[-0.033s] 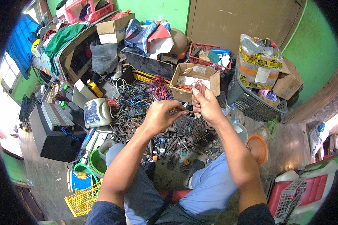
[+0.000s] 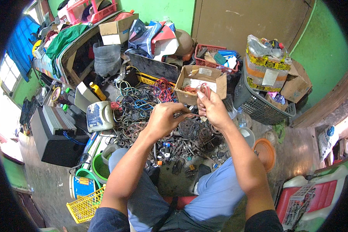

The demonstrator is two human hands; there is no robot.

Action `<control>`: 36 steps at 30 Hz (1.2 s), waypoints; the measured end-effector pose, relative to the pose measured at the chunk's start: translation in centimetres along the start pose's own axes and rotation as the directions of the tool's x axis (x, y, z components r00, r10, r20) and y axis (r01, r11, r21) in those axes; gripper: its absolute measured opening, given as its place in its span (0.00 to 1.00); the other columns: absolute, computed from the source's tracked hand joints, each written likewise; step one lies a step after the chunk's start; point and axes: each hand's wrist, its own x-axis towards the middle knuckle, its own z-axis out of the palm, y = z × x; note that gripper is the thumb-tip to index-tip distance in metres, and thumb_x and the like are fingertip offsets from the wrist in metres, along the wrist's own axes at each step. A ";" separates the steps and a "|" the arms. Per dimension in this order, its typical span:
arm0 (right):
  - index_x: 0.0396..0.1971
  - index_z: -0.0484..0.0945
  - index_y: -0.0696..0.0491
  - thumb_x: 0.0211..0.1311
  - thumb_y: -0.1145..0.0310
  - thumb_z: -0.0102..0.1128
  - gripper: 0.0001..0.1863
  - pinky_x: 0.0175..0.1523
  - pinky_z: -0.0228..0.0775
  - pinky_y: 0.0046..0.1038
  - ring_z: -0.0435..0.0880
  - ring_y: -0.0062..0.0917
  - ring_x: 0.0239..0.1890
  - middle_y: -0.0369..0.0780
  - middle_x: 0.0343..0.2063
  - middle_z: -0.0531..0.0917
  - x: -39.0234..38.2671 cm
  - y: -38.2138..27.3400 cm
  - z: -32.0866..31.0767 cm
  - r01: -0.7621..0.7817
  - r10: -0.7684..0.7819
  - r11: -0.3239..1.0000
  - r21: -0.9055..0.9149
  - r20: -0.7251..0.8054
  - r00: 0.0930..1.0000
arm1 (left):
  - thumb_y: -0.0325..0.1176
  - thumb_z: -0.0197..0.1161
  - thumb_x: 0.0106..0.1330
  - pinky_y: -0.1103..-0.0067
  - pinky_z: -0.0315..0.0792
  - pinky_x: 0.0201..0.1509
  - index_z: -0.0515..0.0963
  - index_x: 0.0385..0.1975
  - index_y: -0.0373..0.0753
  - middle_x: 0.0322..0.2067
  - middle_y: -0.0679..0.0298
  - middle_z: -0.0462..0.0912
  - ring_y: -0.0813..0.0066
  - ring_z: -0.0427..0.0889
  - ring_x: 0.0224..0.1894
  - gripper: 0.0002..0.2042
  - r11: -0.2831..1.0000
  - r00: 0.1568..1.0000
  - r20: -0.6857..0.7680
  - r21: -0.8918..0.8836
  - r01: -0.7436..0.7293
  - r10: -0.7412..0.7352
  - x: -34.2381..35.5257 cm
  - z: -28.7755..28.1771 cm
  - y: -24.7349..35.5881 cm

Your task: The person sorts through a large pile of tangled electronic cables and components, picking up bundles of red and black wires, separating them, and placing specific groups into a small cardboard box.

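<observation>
My right hand [image 2: 213,110] is closed round a small looped bundle of reddish wire [image 2: 206,91], its loops standing up above the thumb. To its left, my left hand [image 2: 161,120] pinches a thin strand stretching across to the right hand. Both hands hover over a heap of tangled cables [image 2: 137,103], mostly dark, with blue, green and red ones among them. Just beyond the right hand stands an open cardboard box [image 2: 186,98] with more reddish wire [image 2: 190,89] inside. Coiled dark wire [image 2: 204,134] lies below the hands.
At right stands a dark crate [image 2: 259,101] loaded with a taped package. An orange bowl [image 2: 265,154] sits by my right knee. On the left are a white jerrycan [image 2: 99,116], a black speaker-like box [image 2: 52,145], a green basin [image 2: 99,168] and a yellow basket [image 2: 86,205].
</observation>
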 end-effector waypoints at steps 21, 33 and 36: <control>0.50 0.74 0.61 0.67 0.72 0.61 0.15 0.51 0.72 0.30 0.77 0.21 0.43 0.41 0.40 0.82 0.3 2.3 -1.1 0.264 -0.044 0.856 -0.444 0.446 0.894 | 0.28 0.79 0.48 0.73 0.77 0.33 0.83 0.29 0.37 0.28 0.62 0.82 0.66 0.84 0.30 0.11 0.981 0.964 -0.227 0.164 -0.103 0.139 0.2 -1.3 -1.7; 0.36 0.82 0.56 0.62 0.57 0.72 0.17 0.30 0.63 0.34 0.69 0.21 0.21 0.36 0.17 0.72 -0.5 1.0 0.5 0.080 0.110 0.764 -0.640 0.251 0.962 | 0.27 0.76 0.53 0.72 0.75 0.31 0.83 0.31 0.37 0.28 0.61 0.81 0.63 0.82 0.29 0.09 0.993 0.966 -0.238 0.081 -0.085 0.103 0.2 -0.4 -1.1; 0.35 0.80 0.58 0.60 0.57 0.72 0.18 0.30 0.68 0.35 0.72 0.26 0.18 0.38 0.18 0.76 -1.0 -0.2 1.3 0.209 -0.030 0.602 -0.771 0.240 0.970 | 0.27 0.74 0.56 0.72 0.76 0.32 0.82 0.35 0.36 0.30 0.59 0.83 0.61 0.83 0.30 0.09 0.998 0.977 -0.203 0.021 -0.057 0.060 0.2 -0.6 -0.9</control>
